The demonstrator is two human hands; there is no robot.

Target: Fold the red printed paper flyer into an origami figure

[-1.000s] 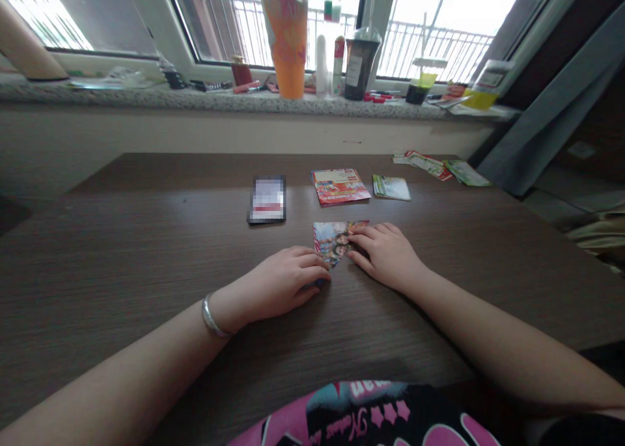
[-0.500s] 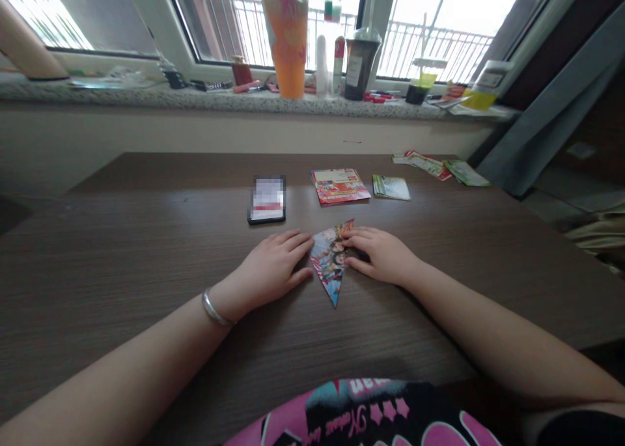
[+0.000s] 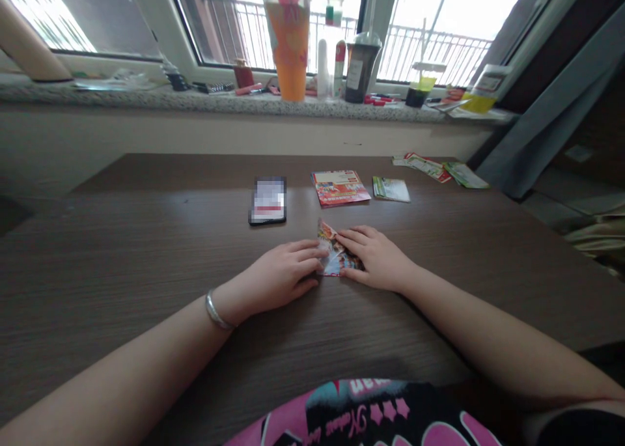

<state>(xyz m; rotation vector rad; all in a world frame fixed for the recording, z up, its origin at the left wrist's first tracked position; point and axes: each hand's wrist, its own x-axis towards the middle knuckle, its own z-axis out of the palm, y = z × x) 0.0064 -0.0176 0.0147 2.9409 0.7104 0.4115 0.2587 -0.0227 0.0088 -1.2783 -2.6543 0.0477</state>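
Observation:
A folded piece of printed paper [image 3: 333, 258] lies on the brown table between my hands, a corner of it pointing up toward the window. My left hand [image 3: 288, 270], with a silver bangle at the wrist, rests its outstretched fingertips on the paper's left edge. On the right side, my right hand [image 3: 375, 258] lies flat with its fingers spread over the paper, covering part of it. Both hands are open and press on the paper without gripping it.
Beyond my hands lie a phone [image 3: 268, 200], a stack of red printed papers [image 3: 340, 187] and a smaller green-white stack [image 3: 391, 189]. Paper strips [image 3: 430, 167] lie at the far right. Cups, including a tall orange one [image 3: 290, 49], stand on the windowsill [image 3: 219, 104].
The folded paper has turned, so its long point no longer faces me. My left hand has shifted slightly right and nearer, and my right hand now lies over the paper's right part.

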